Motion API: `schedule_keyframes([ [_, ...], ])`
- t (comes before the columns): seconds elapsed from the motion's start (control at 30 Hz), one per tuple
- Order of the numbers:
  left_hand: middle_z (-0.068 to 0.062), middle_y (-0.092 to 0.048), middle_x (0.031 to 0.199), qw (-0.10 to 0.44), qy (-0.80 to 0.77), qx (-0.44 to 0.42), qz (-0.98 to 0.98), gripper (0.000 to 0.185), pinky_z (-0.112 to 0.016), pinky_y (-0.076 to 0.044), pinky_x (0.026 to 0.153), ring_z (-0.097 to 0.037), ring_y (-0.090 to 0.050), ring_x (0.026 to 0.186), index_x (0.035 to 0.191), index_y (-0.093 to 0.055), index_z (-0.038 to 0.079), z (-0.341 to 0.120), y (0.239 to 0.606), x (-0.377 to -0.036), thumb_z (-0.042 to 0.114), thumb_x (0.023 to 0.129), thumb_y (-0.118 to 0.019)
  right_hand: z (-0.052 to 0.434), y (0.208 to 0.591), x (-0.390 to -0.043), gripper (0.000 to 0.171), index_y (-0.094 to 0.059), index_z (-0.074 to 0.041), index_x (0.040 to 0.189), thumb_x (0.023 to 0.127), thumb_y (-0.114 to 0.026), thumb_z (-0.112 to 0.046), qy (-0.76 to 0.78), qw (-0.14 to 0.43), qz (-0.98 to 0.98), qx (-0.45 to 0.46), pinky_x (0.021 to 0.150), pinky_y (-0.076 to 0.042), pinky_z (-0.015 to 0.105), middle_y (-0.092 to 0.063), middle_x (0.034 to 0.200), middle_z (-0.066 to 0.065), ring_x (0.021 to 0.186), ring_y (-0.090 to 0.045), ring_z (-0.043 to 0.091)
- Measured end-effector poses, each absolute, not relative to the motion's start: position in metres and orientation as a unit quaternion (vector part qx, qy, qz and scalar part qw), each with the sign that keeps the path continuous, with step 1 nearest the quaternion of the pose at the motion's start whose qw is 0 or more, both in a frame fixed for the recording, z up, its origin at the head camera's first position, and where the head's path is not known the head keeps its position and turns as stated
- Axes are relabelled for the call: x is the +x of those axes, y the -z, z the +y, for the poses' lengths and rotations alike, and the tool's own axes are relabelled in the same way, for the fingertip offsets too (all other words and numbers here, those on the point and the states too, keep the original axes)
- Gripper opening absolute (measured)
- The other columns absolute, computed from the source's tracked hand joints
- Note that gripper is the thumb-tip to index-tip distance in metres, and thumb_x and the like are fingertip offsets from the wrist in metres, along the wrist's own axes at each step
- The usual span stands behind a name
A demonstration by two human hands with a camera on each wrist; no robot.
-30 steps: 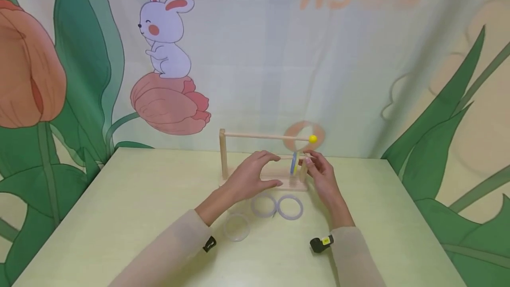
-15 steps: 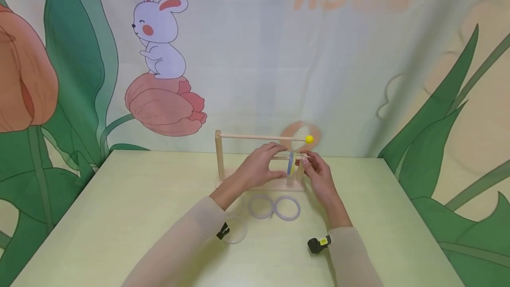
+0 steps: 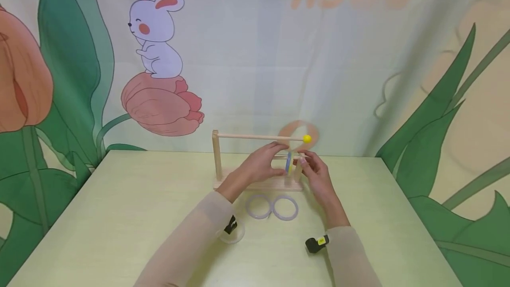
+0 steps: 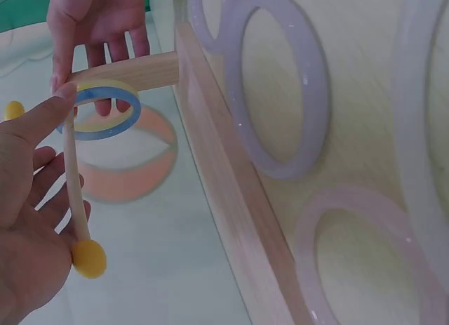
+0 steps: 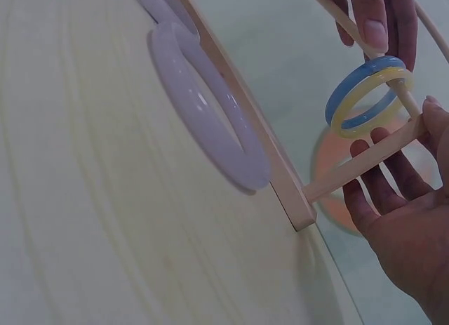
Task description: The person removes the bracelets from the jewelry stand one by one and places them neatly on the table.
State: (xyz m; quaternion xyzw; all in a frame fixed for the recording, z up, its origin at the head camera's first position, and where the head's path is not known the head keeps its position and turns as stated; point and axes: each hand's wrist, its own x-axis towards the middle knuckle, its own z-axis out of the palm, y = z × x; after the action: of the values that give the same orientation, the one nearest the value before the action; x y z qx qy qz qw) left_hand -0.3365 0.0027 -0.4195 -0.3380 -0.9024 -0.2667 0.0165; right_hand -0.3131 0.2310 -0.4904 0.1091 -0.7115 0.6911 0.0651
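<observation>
A wooden stand (image 3: 275,184) has an upper rod (image 3: 259,137) on its left post and a lower rod reaching its right post (image 5: 365,161). A blue ring (image 5: 351,83) and a yellow ring (image 5: 372,123) hang together on the lower rod, close to that post. My left hand (image 3: 260,163) holds the blue ring, thumb and fingers at its edge. With thumb in front and fingers behind, my right hand (image 3: 318,176) grips the top of the right post. A yellow ball (image 3: 307,138) caps the upper rod's free end; another yellow ball (image 4: 89,259) caps the lower rod.
Two purple rings lie in front of the stand, one of them a right-hand ring (image 3: 296,207). A whitish ring (image 3: 242,234) lies partly under my left sleeve. The left wrist view shows a pinkish ring (image 4: 306,258) too. A printed curtain (image 3: 239,56) hangs behind the table (image 3: 151,189).
My left hand has moved right along the lower rod, from a gap beside the rings to contact with the blue ring. My right hand stays at the post.
</observation>
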Motion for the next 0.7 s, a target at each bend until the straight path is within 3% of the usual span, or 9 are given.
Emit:
schedule_keyframes([
  [0.2,-0.006,-0.050,0.160,0.007,0.256,-0.337,-0.906,0.078,-0.044,-0.041,0.120,-0.028,-0.047,0.148,0.157,-0.050,0.013,0.005,0.414,-0.339,0.031,0.091,-0.088,0.230,0.490,-0.313,0.045,-0.055,-0.004,0.146,0.110,-0.058,-0.030,-0.693,0.063,-0.709,0.111,0.115,-0.044,0.056,-0.060,0.138,0.029,0.132,-0.056,0.050],
  [0.47,-0.005,-0.053,0.159,0.014,0.246,-0.337,-0.909,0.074,-0.045,-0.045,0.117,-0.029,-0.052,0.144,0.155,-0.053,0.014,0.009,0.416,-0.340,0.031,0.092,-0.086,0.236,0.483,-0.314,0.042,-0.059,-0.010,0.146,0.110,-0.061,-0.030,-0.639,0.082,-0.756,0.118,0.113,-0.049,0.052,-0.065,0.134,0.027,0.128,-0.061,0.043],
  [0.6,-0.004,-0.054,0.158,0.020,0.226,-0.331,-0.916,0.073,-0.048,-0.047,0.114,-0.029,-0.056,0.140,0.155,-0.053,0.017,0.011,0.418,-0.340,0.033,0.092,-0.086,0.237,0.480,-0.313,0.043,-0.063,-0.009,0.144,0.107,-0.066,-0.031,-0.598,0.103,-0.787,0.107,0.107,-0.050,0.042,-0.069,0.132,0.017,0.123,-0.065,0.034],
  [0.7,-0.003,-0.054,0.158,0.020,0.208,-0.327,-0.922,0.073,-0.050,-0.048,0.111,-0.029,-0.057,0.138,0.156,-0.052,0.019,0.012,0.420,-0.340,0.035,0.093,-0.085,0.237,0.479,-0.312,0.045,-0.061,-0.005,0.144,0.107,-0.067,-0.030,-0.600,0.101,-0.786,0.108,0.103,-0.051,0.036,-0.069,0.130,0.018,0.122,-0.064,0.037],
])
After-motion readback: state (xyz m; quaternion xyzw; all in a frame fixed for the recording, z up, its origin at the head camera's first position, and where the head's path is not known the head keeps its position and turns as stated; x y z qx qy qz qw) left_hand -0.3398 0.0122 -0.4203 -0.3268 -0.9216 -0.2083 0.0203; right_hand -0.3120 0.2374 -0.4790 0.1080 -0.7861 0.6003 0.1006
